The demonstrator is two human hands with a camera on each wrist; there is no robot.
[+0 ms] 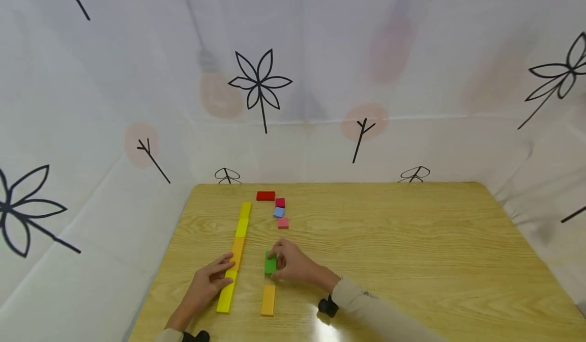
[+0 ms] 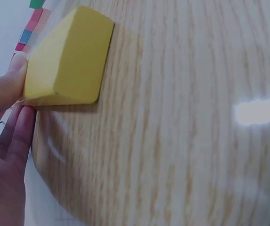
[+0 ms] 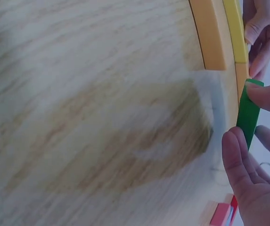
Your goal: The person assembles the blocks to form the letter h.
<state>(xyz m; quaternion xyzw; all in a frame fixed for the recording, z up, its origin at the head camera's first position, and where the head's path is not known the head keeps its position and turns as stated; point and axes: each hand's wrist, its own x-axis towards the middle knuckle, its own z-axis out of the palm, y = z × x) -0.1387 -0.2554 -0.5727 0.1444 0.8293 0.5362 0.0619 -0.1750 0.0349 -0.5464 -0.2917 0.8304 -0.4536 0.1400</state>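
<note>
My right hand pinches a green block between thumb and fingers, just beyond a lone orange block. The right wrist view shows the green block with the thumb on one end and the fingertips along its side. On the left, a long row of yellow and orange blocks runs away from me, end to end. My left hand lies against that row, thumb and fingers touching the near yellow block and the orange block beyond it. In the left wrist view the yellow block sits by the thumb.
Farther back stand a red block, a crimson cube, a blue cube and a pink cube. The wooden table meets a white patterned cloth at its back and sides.
</note>
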